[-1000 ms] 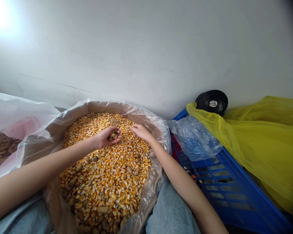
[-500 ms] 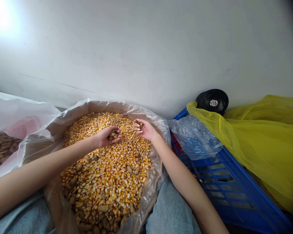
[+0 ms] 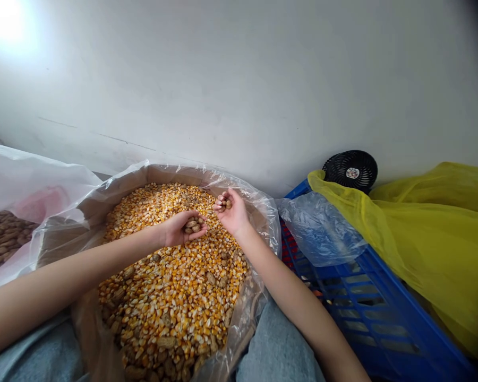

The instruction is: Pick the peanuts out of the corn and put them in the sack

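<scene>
Corn kernels fill a plastic-lined sack between my knees, with unshelled peanuts scattered among them, most thickly along the near side. Over the middle of the corn, my left hand is cupped, palm turned up, around several peanuts. Just beyond and to the right, my right hand curls its fingers around a few peanuts. A small gap separates the two hands, and both are above the kernels.
At the left, a white bag holds more peanuts. On the right stands a blue plastic crate with clear plastic and yellow mesh draped over it. A black fan sits against the grey wall.
My left hand has shifted slightly right and toward me, still cupping peanuts. My right hand has turned its fingers more upward, so the peanuts in it show more. The view has tilted a little.
</scene>
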`<state>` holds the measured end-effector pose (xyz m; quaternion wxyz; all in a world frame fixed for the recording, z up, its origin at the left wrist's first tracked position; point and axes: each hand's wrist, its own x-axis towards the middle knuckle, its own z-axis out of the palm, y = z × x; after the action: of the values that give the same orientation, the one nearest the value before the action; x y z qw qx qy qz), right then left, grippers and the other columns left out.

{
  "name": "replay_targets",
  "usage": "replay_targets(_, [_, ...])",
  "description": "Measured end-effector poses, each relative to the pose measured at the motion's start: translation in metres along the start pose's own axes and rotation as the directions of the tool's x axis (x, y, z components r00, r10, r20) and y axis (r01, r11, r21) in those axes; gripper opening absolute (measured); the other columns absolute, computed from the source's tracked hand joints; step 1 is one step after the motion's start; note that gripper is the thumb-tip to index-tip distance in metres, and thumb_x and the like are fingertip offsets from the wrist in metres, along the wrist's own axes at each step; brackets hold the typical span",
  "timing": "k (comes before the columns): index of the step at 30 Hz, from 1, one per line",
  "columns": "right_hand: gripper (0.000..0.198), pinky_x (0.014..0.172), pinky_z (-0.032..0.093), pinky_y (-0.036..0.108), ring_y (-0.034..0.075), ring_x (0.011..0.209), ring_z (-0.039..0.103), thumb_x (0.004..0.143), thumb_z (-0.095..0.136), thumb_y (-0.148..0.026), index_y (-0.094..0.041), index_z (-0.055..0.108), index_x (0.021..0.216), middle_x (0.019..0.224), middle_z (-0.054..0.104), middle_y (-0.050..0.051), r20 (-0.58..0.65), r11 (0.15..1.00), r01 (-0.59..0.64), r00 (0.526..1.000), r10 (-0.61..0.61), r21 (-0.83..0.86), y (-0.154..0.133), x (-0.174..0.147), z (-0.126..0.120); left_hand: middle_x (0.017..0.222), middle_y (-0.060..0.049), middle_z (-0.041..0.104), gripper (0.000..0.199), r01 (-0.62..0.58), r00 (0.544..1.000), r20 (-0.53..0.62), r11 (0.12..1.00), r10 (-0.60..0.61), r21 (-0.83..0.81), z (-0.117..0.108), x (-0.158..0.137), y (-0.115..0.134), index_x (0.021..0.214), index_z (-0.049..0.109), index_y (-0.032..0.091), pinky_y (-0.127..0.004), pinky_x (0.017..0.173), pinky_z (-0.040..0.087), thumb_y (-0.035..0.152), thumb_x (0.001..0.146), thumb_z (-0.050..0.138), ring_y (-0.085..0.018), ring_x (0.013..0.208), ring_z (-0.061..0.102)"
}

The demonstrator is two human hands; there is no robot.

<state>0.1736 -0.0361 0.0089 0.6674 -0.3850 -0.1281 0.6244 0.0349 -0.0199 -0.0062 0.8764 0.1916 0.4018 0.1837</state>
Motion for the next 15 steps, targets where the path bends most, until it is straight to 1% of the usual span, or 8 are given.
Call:
replay_targets(2, [0.018, 0.046, 0.039, 0.019, 0.006, 0.046, 0.043, 0.072, 0.051, -0.029, -0.016, 0.047, 0.06, 0.051, 0.046, -0.004, -0.007, 0.999, 0.017, 1.0, -0.016, 0.039, 0.011, -0.007, 0.013, 0.06, -0.006, 0.057, 0.014, 0.039, 0.999, 0.025, 0.999, -0.039, -0.004, 0.005, -0.003, -0.004, 0.073, 0.051, 0.011, -0.022, 0.055, 0.054, 0.016, 0.079, 0.039, -0.012, 0.058, 0.059])
replay_targets(5, [0.019, 0.05, 0.04, 0.021, 0.007, 0.048, 0.044, 0.07, 0.053, -0.032, -0.016, 0.049, 0.061, 0.053, 0.047, -0.003, 0.017, 0.999, 0.036, 0.999, -0.036, -0.018, 0.025, -0.014, 0.024, 0.059, -0.004, 0.057, 0.018, 0.061, 0.997, 0.045, 0.998, -0.06, -0.016, 0.009, -0.004, -0.007, 0.074, 0.051, 0.012, -0.024, 0.053, 0.054, 0.024, 0.081, 0.04, -0.012, 0.055, 0.058])
replay_targets(8, [0.022, 0.052, 0.04, 0.02, 0.007, 0.05, 0.044, 0.07, 0.052, -0.035, -0.016, 0.05, 0.06, 0.058, 0.048, -0.003, 0.022, 0.99, 0.091, 0.996, -0.089, -0.109, 0.032, -0.017, 0.024, 0.061, -0.004, 0.058, 0.023, 0.06, 0.998, 0.038, 0.998, -0.059, -0.024, 0.008, -0.004, -0.006, 0.076, 0.052, 0.014, -0.025, 0.05, 0.054, 0.032, 0.082, 0.039, -0.012, 0.055, 0.058])
replay_targets(10, [0.024, 0.054, 0.039, 0.019, 0.007, 0.052, 0.044, 0.071, 0.05, -0.037, -0.016, 0.05, 0.059, 0.059, 0.048, -0.002, 0.025, 0.974, 0.118, 0.993, -0.116, -0.191, 0.034, -0.018, 0.023, 0.062, -0.003, 0.059, 0.025, 0.06, 0.998, 0.026, 0.998, -0.06, -0.015, 0.008, -0.004, -0.005, 0.077, 0.053, 0.015, -0.026, 0.048, 0.053, 0.034, 0.082, 0.037, -0.013, 0.054, 0.058])
replay_targets(13, [0.028, 0.057, 0.039, 0.02, 0.008, 0.055, 0.045, 0.072, 0.047, -0.042, -0.017, 0.052, 0.06, 0.059, 0.049, -0.001, 0.087, 0.931, 0.174, 0.984, -0.154, -0.32, 0.037, -0.02, 0.022, 0.062, -0.002, 0.059, 0.026, 0.048, 0.999, 0.007, 0.999, -0.048, -0.005, 0.008, -0.004, -0.005, 0.075, 0.052, 0.016, -0.026, 0.045, 0.053, 0.033, 0.083, 0.034, -0.012, 0.054, 0.058])
replay_targets(15, [0.031, 0.059, 0.039, 0.021, 0.009, 0.057, 0.046, 0.073, 0.046, -0.045, -0.017, 0.053, 0.062, 0.061, 0.051, -0.001, 0.135, 0.9, 0.225, 0.973, -0.187, -0.374, 0.039, -0.021, 0.022, 0.061, -0.001, 0.058, 0.025, 0.042, 0.999, -0.001, 0.999, -0.042, -0.001, 0.009, -0.004, -0.006, 0.074, 0.051, 0.017, -0.025, 0.045, 0.052, 0.033, 0.084, 0.034, -0.011, 0.053, 0.057])
